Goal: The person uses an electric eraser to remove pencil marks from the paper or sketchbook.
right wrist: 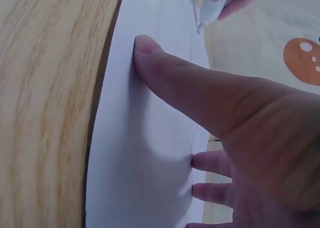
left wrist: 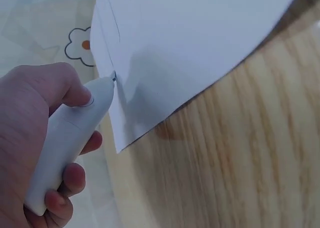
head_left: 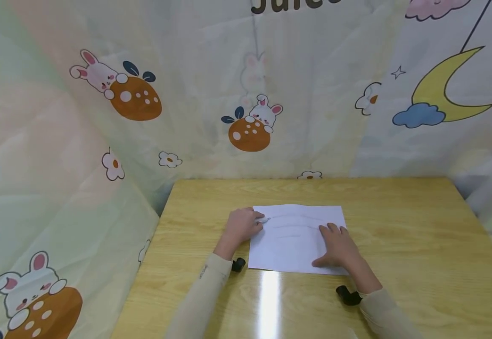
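A sheet of white paper (head_left: pixel 284 256) lies on the table with several long, thin, slightly curved lines across its upper half. My left hand (head_left: pixel 242 225) grips a white utility knife (left wrist: pixel 75 133) with a tapered nose, thumb on its round button and fingers curled beneath. The small dark tip meets the paper near its left edge, at the end of one line in the left wrist view. Over the paper's right side, my right hand (head_left: pixel 338 247) presses down with spread fingers. In the right wrist view its thumb (right wrist: pixel 165 70) rests flat near the paper's front edge.
The wooden table (head_left: pixel 420 245) extends around the paper on every side. Behind it hangs a cloth backdrop (head_left: pixel 195 94) printed with rabbits, flowers and a moon. Black wrist devices (head_left: pixel 348 295) sit at both sleeves. A bright reflection streaks the table in front.
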Demonstrator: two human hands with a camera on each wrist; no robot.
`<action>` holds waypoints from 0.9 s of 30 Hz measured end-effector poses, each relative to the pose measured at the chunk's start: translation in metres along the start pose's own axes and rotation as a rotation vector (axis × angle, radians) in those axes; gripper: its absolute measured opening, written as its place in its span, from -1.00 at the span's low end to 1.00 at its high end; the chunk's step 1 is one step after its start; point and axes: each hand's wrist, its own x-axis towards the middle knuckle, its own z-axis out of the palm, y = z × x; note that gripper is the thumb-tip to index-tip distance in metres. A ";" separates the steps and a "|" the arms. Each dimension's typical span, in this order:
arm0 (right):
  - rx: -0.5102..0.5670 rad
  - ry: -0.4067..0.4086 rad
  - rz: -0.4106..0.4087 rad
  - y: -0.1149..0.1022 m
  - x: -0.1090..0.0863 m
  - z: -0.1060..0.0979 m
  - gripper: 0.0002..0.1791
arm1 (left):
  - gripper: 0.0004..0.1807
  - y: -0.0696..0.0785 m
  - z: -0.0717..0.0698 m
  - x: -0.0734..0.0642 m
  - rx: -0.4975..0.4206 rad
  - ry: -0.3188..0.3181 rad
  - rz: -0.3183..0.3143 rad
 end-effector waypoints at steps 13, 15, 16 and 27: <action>0.057 0.008 0.023 0.003 -0.005 -0.004 0.24 | -0.70 0.004 0.001 0.003 -0.013 0.035 -0.015; 0.064 0.005 0.027 0.003 -0.005 -0.004 0.24 | -0.70 0.003 0.002 0.004 -0.015 0.033 -0.019; 0.064 0.002 0.028 0.003 -0.006 -0.003 0.23 | -0.70 0.002 0.003 0.004 -0.022 0.025 -0.013; 0.068 0.002 0.027 -0.002 -0.012 0.000 0.21 | -0.68 -0.004 0.000 0.008 -0.136 -0.099 -0.015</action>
